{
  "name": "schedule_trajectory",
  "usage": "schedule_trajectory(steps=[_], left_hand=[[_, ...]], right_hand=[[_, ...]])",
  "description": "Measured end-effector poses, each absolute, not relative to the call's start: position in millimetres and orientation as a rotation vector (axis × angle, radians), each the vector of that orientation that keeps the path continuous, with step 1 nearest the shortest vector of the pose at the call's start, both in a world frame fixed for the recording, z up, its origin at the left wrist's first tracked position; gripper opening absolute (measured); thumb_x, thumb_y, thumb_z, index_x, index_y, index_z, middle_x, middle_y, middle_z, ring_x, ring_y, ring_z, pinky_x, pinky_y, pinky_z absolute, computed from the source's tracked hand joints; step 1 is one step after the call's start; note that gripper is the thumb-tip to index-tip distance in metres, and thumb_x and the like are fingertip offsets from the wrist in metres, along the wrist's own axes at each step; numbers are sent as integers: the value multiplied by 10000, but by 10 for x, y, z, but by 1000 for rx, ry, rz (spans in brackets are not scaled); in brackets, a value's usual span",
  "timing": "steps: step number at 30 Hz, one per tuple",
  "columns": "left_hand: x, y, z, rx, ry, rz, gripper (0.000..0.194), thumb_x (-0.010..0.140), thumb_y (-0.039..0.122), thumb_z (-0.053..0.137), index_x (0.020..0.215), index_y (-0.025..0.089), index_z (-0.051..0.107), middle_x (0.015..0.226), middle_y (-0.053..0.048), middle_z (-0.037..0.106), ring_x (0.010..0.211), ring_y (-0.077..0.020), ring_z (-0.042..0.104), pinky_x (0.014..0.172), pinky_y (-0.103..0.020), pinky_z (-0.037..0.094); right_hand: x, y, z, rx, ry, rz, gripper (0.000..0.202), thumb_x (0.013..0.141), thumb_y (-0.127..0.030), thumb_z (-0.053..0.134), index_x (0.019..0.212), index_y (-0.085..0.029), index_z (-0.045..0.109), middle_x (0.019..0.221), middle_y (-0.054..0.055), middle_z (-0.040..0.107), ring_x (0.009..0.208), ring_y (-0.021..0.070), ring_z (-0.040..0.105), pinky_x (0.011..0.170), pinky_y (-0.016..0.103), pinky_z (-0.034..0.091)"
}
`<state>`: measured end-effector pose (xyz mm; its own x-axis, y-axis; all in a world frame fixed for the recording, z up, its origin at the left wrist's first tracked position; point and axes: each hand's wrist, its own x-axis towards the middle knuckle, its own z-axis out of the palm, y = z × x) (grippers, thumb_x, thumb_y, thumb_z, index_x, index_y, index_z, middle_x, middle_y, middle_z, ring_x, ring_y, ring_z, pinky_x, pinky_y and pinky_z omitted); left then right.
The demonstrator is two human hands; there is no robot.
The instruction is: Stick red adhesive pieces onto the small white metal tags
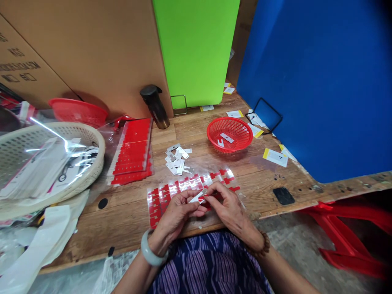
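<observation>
Close to the table's front edge, my left hand [180, 208] is closed on a small flat metal plate [197, 197], gripping it between thumb and fingers. My right hand [228, 206] pinches a small red sticker piece [201, 199] against the plate's right end; its exact outline is too small to make out. Under both hands lies a clear sheet of red cut-out stickers [165, 196], partly covered by them. Beyond it is a loose pile of metal plates [177, 159], some with a notched end. A red plastic basket [211, 139] holds two metal pieces.
Red sticker sheets [133, 147] are stacked at left, near a dark tumbler [155, 108]. A cream basket [99, 159] with packaged items fills the far left. Yellow-and-white cards [275, 157] lie at right by a blue panel [312, 90]. A green panel [196, 53] stands behind.
</observation>
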<state>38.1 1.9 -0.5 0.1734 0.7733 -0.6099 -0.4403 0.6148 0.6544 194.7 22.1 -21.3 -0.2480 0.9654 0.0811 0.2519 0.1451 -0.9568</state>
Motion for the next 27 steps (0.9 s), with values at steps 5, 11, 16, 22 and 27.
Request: schedule_trajectory(steps=[5, 11, 16, 22, 27], left_hand=[[387, 15, -15, 372, 1087, 885, 326, 654, 53, 725, 956, 89, 605, 783, -88, 726, 619, -141, 699, 615, -197, 556], [401, 21, -6, 378, 1081, 894, 329, 631, 79, 758, 922, 88, 606, 715, -77, 719, 612, -150, 701, 600, -187, 551], [404, 24, -6, 357, 1085, 898, 350, 617, 67, 754, 929, 83, 596, 751, -95, 727, 597, -149, 699, 592, -188, 553], [391, 29, -31, 373, 1081, 882, 306, 660, 34, 691, 948, 81, 597, 717, -104, 730, 599, -150, 699, 599, -191, 555], [380, 39, -36, 374, 1068, 858, 306, 698, 20, 652, 991, 81, 589, 700, -112, 729, 610, -146, 702, 615, -187, 554]], right_hand=[[1954, 219, -195, -1187, -1653, 1153, 88, 802, -131, 507, 759, -201, 537, 732, -14, 555, 679, 129, 528, 624, 240, 423], [1959, 223, -197, -1168, -1669, 1126, 97, 796, -121, 498, 754, -203, 528, 714, -19, 542, 664, 124, 519, 619, 235, 423], [1959, 225, -199, -1179, -1661, 1141, 107, 797, -107, 502, 758, -203, 530, 724, -23, 545, 677, 126, 528, 633, 239, 418], [1951, 227, -212, -1186, -1666, 1131, 114, 791, -97, 500, 755, -202, 527, 722, -26, 540, 677, 124, 524, 637, 238, 413], [1944, 230, -248, -1185, -1658, 1120, 109, 786, -99, 505, 755, -201, 529, 720, -27, 544, 665, 121, 525, 624, 233, 416]])
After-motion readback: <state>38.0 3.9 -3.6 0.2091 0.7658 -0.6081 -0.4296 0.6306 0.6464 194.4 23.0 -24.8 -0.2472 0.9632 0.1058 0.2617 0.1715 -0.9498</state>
